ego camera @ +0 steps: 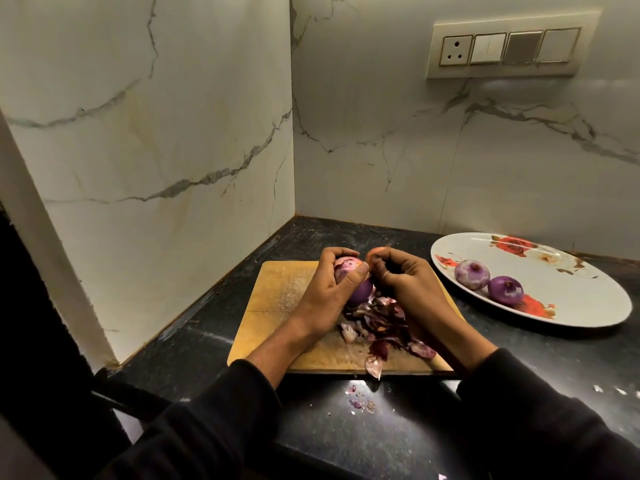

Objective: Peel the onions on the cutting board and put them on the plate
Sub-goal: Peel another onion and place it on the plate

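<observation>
Hands work together above the wooden cutting board (277, 299), which lies on a dark stone counter (346, 427) in the corner of two marble-patterned walls. The left hand (329, 289) curls around a red onion (360, 289), thumb across its front, holding it just above the board; the onion's lower part shows smooth purple, while its top, under the fingers, looks paler and streaked. The right hand (405, 282) is beside it with fingers bent inward, pinching an orange-brown scrap of skin (375, 252) near the top of the onion. Below and between the wrists, a heap of torn purple onion peels (381, 323) lies on the board, with one pale piece (374, 365) hanging at the near edge and a few small flakes (356, 398) scattered on the counter in front. To the right, apart from the board, an oval white plate (588, 299) with red flower prints holds two peeled onions (488, 280), touching each other near its left side. A switch panel (512, 46) with a socket sits on the back wall above the plate. Both forearms wear dark sleeves (225, 427).
</observation>
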Available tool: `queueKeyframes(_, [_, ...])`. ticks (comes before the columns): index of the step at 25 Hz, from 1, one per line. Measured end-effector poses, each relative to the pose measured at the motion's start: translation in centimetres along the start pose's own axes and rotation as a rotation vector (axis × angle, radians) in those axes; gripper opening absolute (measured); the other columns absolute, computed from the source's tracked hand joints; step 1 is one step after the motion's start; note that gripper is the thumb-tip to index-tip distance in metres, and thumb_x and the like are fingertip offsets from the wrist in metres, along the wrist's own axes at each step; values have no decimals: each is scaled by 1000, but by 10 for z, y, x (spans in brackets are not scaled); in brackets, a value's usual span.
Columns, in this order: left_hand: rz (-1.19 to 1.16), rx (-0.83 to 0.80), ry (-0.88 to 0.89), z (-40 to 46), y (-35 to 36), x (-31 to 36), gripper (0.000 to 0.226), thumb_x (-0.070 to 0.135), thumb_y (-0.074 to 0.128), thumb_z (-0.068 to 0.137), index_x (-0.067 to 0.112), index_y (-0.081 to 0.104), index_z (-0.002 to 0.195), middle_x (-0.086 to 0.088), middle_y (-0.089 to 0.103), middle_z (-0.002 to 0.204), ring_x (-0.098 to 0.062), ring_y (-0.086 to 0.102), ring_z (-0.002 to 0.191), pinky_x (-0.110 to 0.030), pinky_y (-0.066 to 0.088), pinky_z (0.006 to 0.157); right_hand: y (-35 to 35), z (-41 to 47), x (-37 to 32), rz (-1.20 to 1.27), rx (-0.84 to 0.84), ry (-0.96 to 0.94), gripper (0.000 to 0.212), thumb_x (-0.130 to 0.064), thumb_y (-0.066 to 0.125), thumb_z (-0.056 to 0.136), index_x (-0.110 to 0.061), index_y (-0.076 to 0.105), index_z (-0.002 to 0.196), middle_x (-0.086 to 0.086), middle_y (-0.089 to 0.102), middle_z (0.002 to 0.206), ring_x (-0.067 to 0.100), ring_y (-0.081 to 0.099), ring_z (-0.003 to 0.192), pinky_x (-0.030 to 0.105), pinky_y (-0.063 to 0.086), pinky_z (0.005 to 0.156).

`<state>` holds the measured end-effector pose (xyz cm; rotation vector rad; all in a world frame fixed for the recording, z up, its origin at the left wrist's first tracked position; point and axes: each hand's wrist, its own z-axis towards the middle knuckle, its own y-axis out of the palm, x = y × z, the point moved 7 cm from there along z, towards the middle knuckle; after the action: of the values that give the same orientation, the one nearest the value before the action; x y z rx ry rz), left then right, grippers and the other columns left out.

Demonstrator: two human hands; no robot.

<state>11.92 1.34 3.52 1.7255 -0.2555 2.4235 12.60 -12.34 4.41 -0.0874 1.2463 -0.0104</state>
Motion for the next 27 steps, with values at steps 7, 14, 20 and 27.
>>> queueKeyframes(7, [-61, 48, -44, 1, -4, -4, 43, 38, 63, 90, 17, 50, 125, -11, 56, 125, -14, 64, 104, -21, 55, 80, -2, -5, -12, -122, 29, -132, 8, -7, 59, 98, -7, 67, 95, 5, 67, 87, 9, 63, 75, 20, 52, 62])
queueKeyframes(14, [-16, 117, -56, 3, -10, -5, 35, 29, 59, 99, 16, 45, 129, -4, 54, 121, -11, 62, 101, -17, 54, 77, 2, -11, -31, -888, -8, -542, 8, -17, 63, 96, -14, 67, 102, -2, 66, 96, 13, 60, 81, 31, 53, 69])
queueKeyframes(20, [-33, 87, -78, 1, -7, -2, 58, 44, 59, 89, 11, 33, 130, -4, 55, 118, -9, 63, 101, -17, 55, 78, -2, -15, -36, -574, 30, -523, 28, -14, 77, 85, -15, 74, 112, -5, 70, 107, 4, 68, 95, 20, 58, 78])
queueKeyframes(27, [-122, -4, -210, 2, 0, -19, 59, 64, 52, 88, 19, 43, 126, -13, 57, 123, -27, 64, 110, -53, 54, 99, -2, -20, -40, -685, 124, -599, 12, -5, 75, 86, -10, 75, 97, 0, 73, 91, 10, 68, 81, 29, 58, 72])
